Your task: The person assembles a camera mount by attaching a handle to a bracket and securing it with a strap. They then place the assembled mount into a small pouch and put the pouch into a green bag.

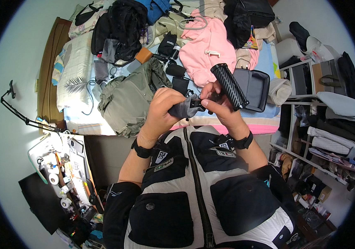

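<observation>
Over the near edge of the bed, my left hand (160, 108) is closed round a soft grey cloth pouch (178, 109). A small black piece (196, 103) shows at the pouch's mouth. My right hand (224, 107) meets it there, its thumb and fingers closed near that piece. A black cylinder with a lattice-patterned surface (229, 86) slants across the back of my right hand's fingers. How the cylinder is held, or whether it joins the small piece, is hidden. Both wrists wear black bands.
The bed carries an olive-green garment (134, 97), a pink garment (206, 45), a black backpack (119, 29), an open dark case (250, 89) and several small pouches. A cluttered desk (71, 166) stands at left. Shelves of folded clothes (330, 137) stand at right.
</observation>
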Available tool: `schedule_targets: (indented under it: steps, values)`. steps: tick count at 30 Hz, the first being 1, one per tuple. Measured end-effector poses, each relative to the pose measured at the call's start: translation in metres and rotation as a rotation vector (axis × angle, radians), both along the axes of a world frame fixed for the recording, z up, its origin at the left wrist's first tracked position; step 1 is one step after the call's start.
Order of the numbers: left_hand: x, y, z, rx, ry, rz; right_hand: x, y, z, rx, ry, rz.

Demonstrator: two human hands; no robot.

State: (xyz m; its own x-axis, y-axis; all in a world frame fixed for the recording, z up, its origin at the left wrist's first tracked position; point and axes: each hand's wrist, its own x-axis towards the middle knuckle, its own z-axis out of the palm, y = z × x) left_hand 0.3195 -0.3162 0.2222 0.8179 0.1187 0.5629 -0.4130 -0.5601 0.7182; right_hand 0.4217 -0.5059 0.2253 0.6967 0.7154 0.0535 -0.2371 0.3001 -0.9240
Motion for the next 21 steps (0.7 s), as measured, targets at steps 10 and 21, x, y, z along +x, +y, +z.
schedule_targets:
  steps: [10,21]
  values:
    - [0.0016,0.0031,0.001,0.039,0.002,0.009,0.004,0.0021,0.0,0.042,0.044,0.045]
    - [0.0041,0.0046,0.0025,0.079,-0.015,0.012,0.0057,0.0046,0.0017,0.011,-0.031,0.052]
